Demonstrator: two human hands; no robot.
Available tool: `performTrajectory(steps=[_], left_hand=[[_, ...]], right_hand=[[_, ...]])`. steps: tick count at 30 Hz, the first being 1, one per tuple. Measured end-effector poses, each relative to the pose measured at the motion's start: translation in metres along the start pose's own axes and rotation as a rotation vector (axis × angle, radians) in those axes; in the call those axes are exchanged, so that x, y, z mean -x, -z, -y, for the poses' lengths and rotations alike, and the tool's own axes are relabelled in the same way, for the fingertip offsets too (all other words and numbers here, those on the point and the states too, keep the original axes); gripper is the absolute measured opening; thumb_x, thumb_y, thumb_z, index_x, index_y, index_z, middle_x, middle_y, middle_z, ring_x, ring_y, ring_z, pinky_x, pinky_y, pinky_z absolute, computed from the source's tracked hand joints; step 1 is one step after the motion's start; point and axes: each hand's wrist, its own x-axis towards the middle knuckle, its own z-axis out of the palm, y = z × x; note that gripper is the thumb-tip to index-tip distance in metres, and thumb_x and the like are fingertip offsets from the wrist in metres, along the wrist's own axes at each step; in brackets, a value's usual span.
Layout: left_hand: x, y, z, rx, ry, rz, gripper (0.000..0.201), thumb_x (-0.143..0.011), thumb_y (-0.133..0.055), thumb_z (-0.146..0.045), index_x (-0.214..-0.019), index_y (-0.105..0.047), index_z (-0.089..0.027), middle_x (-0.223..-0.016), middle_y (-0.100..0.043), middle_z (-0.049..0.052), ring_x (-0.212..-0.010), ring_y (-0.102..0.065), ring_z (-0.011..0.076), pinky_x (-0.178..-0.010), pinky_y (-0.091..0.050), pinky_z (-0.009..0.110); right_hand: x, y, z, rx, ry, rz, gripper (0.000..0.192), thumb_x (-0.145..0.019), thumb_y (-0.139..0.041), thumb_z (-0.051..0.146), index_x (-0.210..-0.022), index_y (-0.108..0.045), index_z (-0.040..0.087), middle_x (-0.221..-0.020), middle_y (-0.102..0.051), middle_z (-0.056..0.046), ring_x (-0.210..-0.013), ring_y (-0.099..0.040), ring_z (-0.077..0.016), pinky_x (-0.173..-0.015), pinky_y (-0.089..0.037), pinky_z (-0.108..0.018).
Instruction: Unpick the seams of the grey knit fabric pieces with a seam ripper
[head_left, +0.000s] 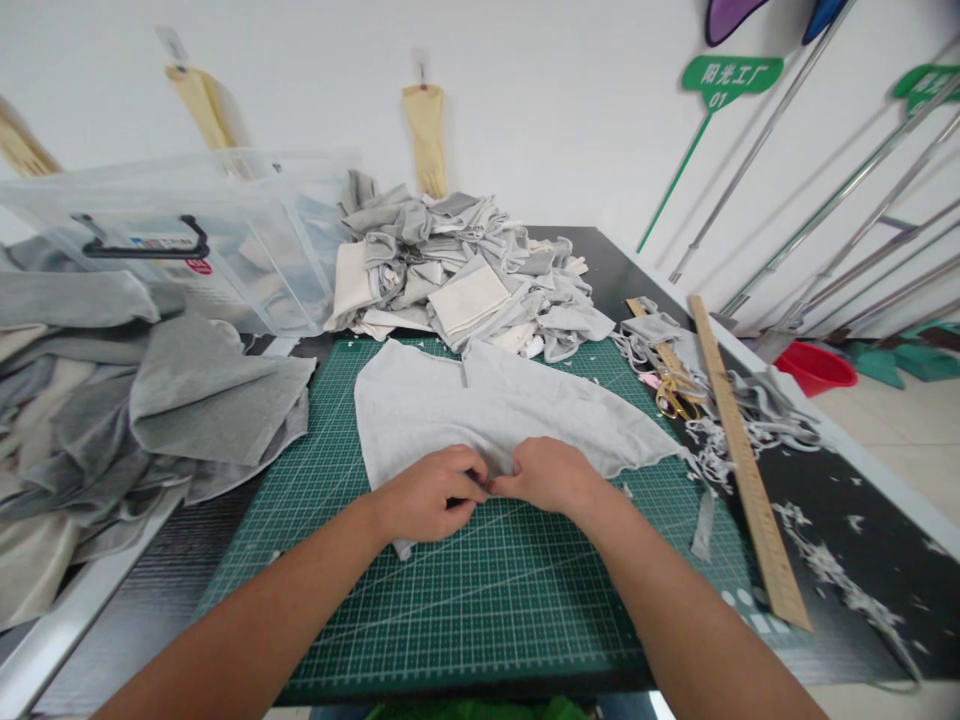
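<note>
A light grey cloth [442, 400] lies spread and creased over the green cutting mat [480, 610]. At its near edge my left hand [435, 490] pinches the fabric between thumb and fingers. My right hand [547, 475] grips the same edge just beside it, the thumbs nearly meeting. Between the hands the edge is bunched, and a small dark bit shows at the left fingertips that I cannot make out. One corner of the cloth hangs below my left wrist. The far edge has a short slit or fold near its middle.
Grey cloths [217, 390] are heaped at left before a clear plastic bin [247, 240]. A pile of folded cloths [465, 280] stands behind the mat. At right lie gold-handled scissors [675, 400], a wooden ruler [739, 450], and fabric scraps [832, 570].
</note>
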Motion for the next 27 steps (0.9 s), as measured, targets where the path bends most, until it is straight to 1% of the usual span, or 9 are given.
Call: performTrajectory(steps=[4, 7, 10, 15, 19, 27], left_hand=[[0.000, 0.002, 0.000, 0.013, -0.005, 0.003, 0.028, -0.074, -0.052, -0.005, -0.091, -0.069, -0.019, -0.098, -0.059, 0.007, -0.092, -0.055, 0.0171, -0.084, -0.046, 0.033], [0.000, 0.002, 0.000, 0.018, -0.011, -0.005, 0.028, -0.073, -0.052, -0.005, -0.091, -0.069, -0.019, -0.098, -0.060, 0.007, -0.092, -0.056, 0.0175, -0.084, -0.046, 0.034], [0.001, 0.002, 0.000, 0.021, -0.019, -0.012, 0.027, -0.074, -0.052, -0.006, -0.091, -0.069, -0.019, -0.098, -0.060, 0.007, -0.091, -0.056, 0.0179, -0.083, -0.047, 0.034], [0.001, 0.001, 0.001, 0.015, -0.025, -0.029, 0.026, -0.075, -0.052, -0.008, -0.091, -0.069, -0.019, -0.097, -0.060, 0.008, -0.090, -0.056, 0.0179, -0.082, -0.047, 0.034], [0.001, 0.000, 0.002, 0.009, -0.021, -0.025, 0.026, -0.074, -0.052, -0.007, -0.089, -0.070, -0.018, -0.096, -0.060, 0.007, -0.091, -0.056, 0.0180, -0.082, -0.047, 0.033], [0.002, 0.000, 0.002, 0.009, -0.022, -0.029, 0.026, -0.074, -0.052, -0.007, -0.090, -0.070, -0.019, -0.097, -0.060, 0.008, -0.091, -0.056, 0.0181, -0.083, -0.047, 0.034]], right_hand=[[0.002, 0.002, -0.001, -0.004, 0.036, 0.006, 0.065, -0.072, -0.043, 0.074, -0.079, -0.072, 0.016, -0.071, -0.068, -0.011, -0.066, -0.062, -0.0236, -0.049, -0.031, -0.026], [0.003, 0.005, -0.003, -0.033, 0.056, 0.007, 0.063, -0.073, -0.042, 0.073, -0.074, -0.071, 0.017, -0.066, -0.066, -0.009, -0.061, -0.060, -0.0208, -0.047, -0.027, -0.026], [0.003, 0.006, -0.005, -0.070, 0.060, 0.039, 0.063, -0.074, -0.041, 0.073, -0.071, -0.070, 0.017, -0.063, -0.065, -0.007, -0.058, -0.058, -0.0181, -0.047, -0.025, -0.025], [0.001, 0.006, -0.008, -0.097, 0.075, 0.059, 0.062, -0.075, -0.042, 0.073, -0.072, -0.070, 0.018, -0.062, -0.063, -0.006, -0.055, -0.052, -0.0151, -0.049, -0.026, -0.025], [0.001, 0.006, -0.008, -0.102, 0.092, 0.050, 0.060, -0.076, -0.042, 0.071, -0.067, -0.069, 0.018, -0.057, -0.061, -0.005, -0.051, -0.049, -0.0135, -0.047, -0.023, -0.025], [-0.001, 0.005, -0.012, -0.097, 0.103, 0.045, 0.062, -0.077, -0.041, 0.071, -0.070, -0.069, 0.017, -0.061, -0.063, -0.005, -0.053, -0.050, -0.0137, -0.048, -0.023, -0.025]])
